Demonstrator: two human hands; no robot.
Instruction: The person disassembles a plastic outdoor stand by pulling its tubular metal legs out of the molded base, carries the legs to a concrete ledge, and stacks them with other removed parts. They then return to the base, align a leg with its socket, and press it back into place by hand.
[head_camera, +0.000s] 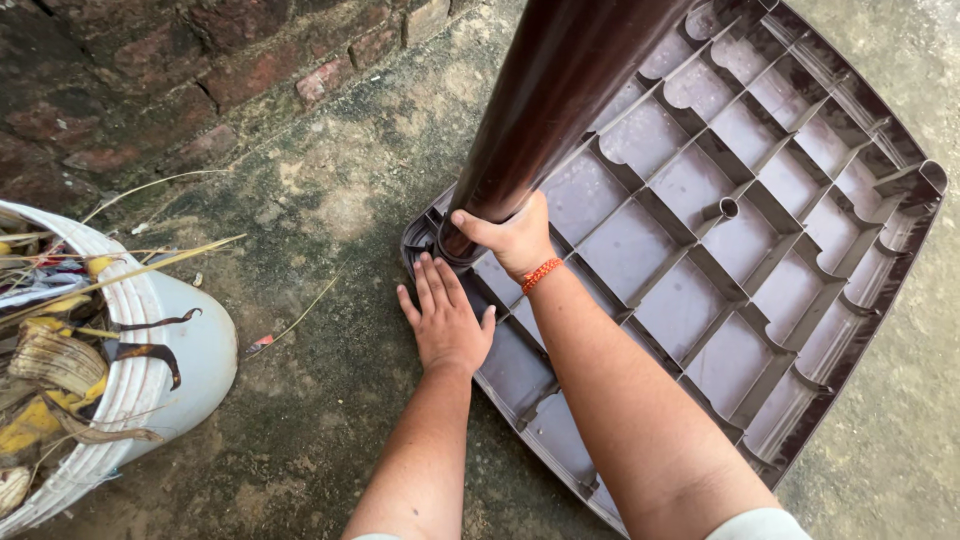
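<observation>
Brown plastic table leg (560, 90) is seen in the head view standing nearly upright, its long axis running from the top edge of the picture down to a round corner socket (452, 243) in the overturned table top (760, 300). The table top lies face down on the concrete floor (330, 400), its ribbed grey underside turned up, and the leg meets it at the corner nearest the hands.

The right hand (512, 236) is wrapped around the foot of the leg, fingers curled on its near side just above the socket; an orange thread band (541, 274) is worn at that wrist. The left hand (447, 320) is laid flat, fingers spread and closed on nothing, pressed onto the rim of the table top just below the socket. Both hands are close together, almost touching, with the right one higher and directly on the leg. Whether the leg is seated fully in the socket cannot be told.

To the left, well apart, a white bucket (170, 350) of dried peels and stalks is seen, and a brick wall (200, 70) is seen above it.
</observation>
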